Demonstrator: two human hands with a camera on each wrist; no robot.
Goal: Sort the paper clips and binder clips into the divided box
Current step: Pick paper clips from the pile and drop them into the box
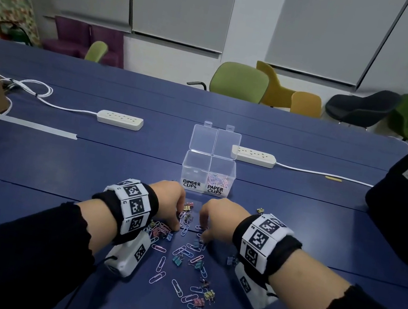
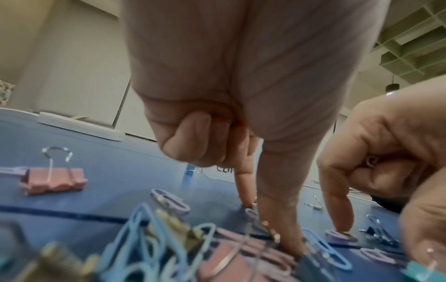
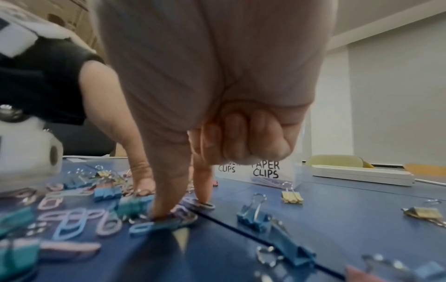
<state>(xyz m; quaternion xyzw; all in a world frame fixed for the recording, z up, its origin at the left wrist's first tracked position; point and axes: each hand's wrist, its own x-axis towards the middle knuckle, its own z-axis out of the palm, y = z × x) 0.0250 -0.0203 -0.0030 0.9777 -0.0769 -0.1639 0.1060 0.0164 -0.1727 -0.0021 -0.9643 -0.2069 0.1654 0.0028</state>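
Divided box [image 1: 195,173], lid open: PAPER CLIPS half holds some paper clips [image 1: 218,180]; BINDER CLIPS half looks empty. Loose paper clips and binder clips [image 1: 178,259] lie scattered just in front of the box. Left hand [image 1: 167,203] and right hand [image 1: 219,218]: fingertips pinching at loose clips there. Most sorting remains.

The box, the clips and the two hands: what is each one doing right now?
divided box: both lids open.
Binder-clips side: looks empty.
Paper-clips side: holds some paper clips.
Loose clips: scattered on the table.
Left hand: fingertips down among the clips.
Right hand: fingertips down on paper clips.
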